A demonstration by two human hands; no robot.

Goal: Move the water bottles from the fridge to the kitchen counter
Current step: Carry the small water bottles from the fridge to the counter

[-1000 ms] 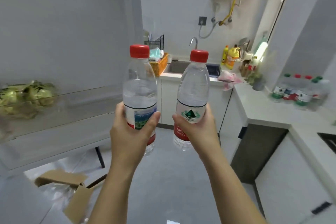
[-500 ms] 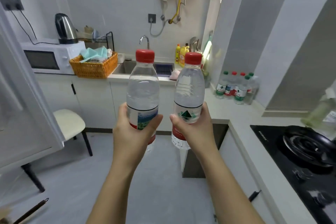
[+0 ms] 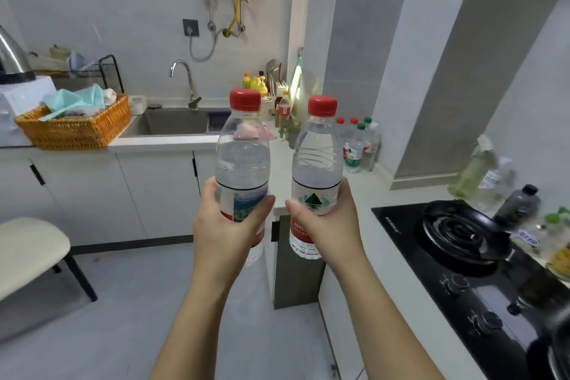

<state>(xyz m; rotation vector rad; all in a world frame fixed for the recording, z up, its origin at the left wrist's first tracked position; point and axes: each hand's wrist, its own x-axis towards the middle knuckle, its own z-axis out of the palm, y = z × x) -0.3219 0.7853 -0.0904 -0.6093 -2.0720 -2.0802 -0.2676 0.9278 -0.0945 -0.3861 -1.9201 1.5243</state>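
Head view: the left hand (image 3: 226, 227) has its fingers wrapped round one full water bottle (image 3: 243, 163), the right hand (image 3: 328, 222) round another (image 3: 317, 170), upright, above the floor, short of the surface (image 3: 364, 194). They look heavy, smooth and likely slippery; mid-label holds suit them.

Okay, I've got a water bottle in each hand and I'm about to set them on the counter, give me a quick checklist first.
1. Left hand grip on left bottle: ok, fingers wrapped round the label.
2. Right hand grip on right bottle: ok.
3. Both red caps on: ok.
4. Bottles upright: ok.
5. Free counter space beside the bottles already standing in the corner: ok.
6. Stove off: cannot tell.
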